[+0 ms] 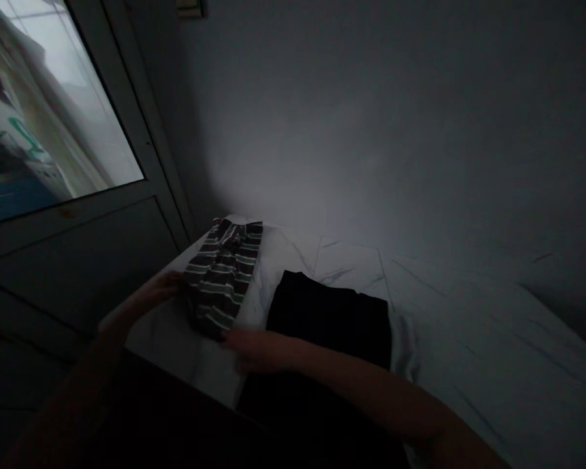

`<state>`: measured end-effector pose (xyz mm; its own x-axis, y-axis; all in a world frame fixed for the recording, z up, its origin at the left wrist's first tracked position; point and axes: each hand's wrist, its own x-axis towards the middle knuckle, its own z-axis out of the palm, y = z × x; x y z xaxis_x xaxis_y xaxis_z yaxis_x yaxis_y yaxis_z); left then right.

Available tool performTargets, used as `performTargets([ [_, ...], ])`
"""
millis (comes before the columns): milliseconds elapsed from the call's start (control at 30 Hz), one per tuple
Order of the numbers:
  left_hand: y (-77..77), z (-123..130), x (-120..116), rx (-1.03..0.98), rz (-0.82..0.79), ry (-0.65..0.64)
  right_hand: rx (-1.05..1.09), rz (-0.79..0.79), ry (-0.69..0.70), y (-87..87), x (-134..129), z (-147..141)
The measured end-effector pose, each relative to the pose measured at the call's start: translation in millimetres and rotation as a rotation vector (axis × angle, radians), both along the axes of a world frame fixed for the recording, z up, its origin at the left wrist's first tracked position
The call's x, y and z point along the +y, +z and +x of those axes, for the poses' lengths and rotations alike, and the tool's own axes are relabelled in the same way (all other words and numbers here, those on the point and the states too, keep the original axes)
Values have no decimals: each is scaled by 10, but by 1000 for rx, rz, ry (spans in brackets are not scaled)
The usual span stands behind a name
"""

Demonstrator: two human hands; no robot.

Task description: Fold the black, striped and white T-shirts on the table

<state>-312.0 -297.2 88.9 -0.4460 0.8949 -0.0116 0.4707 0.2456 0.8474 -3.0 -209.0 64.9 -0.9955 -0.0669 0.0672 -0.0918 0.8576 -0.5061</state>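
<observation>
A dark garment with pale stripes (222, 273), which looks like a pair of folded shorts, lies on a white marble-patterned surface (293, 244). My left hand (163, 291) is at its left edge, fingers closed on the cloth. At the lower right corner, my right hand (256, 348) pinches the same garment, slightly blurred. A black garment (329, 319) lies flat to the right, partly hidden under my right forearm. The dim light hides fine detail of both fingertips.
A grey wall (361, 130) rises behind the surface. To the left stands a framed door (78, 234) with a glass pane, through which a curtain shows. A pale, crumpled cloth (404, 345) sticks out beside the black garment.
</observation>
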Motion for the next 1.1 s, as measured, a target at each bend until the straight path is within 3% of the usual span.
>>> performTargets([
  [67,-163,-51,-217,83,-36,-62,30,-18,76,-2,-5,265],
  [133,-176,-36,-334,225,-25,-30,107,-50,-38,59,126,606],
  [267,9,274,-195,670,38,161,175,29,-683,117,641,1360],
  [333,85,599,57,734,115,54,104,137,-984,65,872,1679],
  [400,100,1007,385,716,172,-190,29,202,-1124,-18,1006,1906],
  [500,32,1615,889,718,156,-507,77,208,-1122,-121,1036,2070],
  [600,-27,2011,1251,772,64,-599,245,221,-1059,-147,975,2118],
  [733,33,2175,1418,882,-15,-663,344,199,-1010,-123,924,2167],
  [833,148,2184,1428,953,-60,-687,181,64,-992,-59,1000,2148],
  [933,393,2135,1517,1002,-155,-721,-159,-95,-914,203,1263,1973],
  [1000,729,2037,1651,985,-172,-670,-248,-121,-904,558,1529,1756],
  [1033,964,1960,1731,955,-125,-597,-144,-74,-925,792,1664,1624],
  [1100,1540,1746,1884,845,153,-343,318,111,-1008,1336,1876,1337],
])
